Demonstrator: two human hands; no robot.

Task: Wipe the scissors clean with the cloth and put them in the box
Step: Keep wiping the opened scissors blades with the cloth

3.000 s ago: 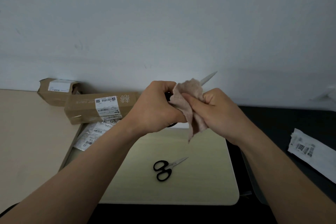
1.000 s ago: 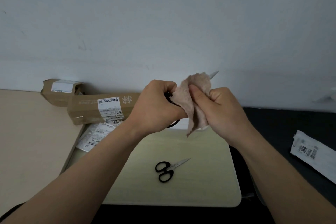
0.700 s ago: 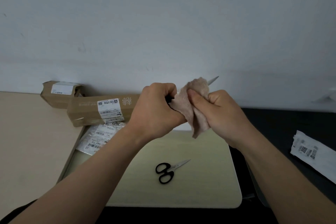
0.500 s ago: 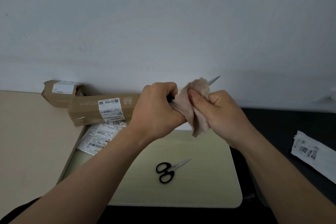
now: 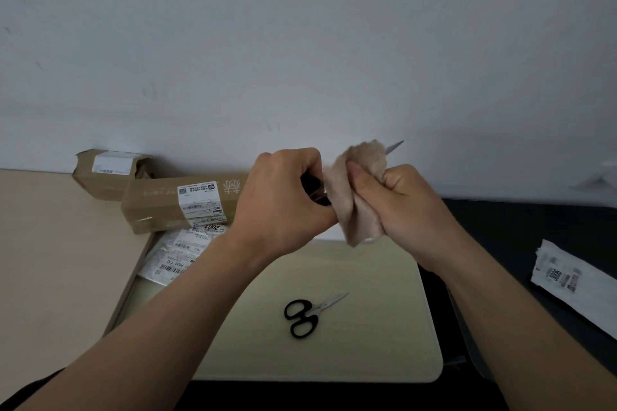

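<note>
Cloth [image 5: 359,197] beige; scissors [image 5: 305,314] black handles, silver blades; boxes [image 5: 157,207] brown, white labels; board [image 5: 350,337] pale yellow.

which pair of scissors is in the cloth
The raised pair, its silver tip poking from the beige cloth; the black-handled scissors lie bare on the pale board.

mid-frame: held scissors [image 5: 395,146] in cloth [image 5: 354,210] | below: loose scissors [image 5: 305,314] on board [image 5: 367,344] | left: front box [image 5: 160,207], rear box [image 5: 96,180] behind it | right: packet [image 5: 567,280]
</note>
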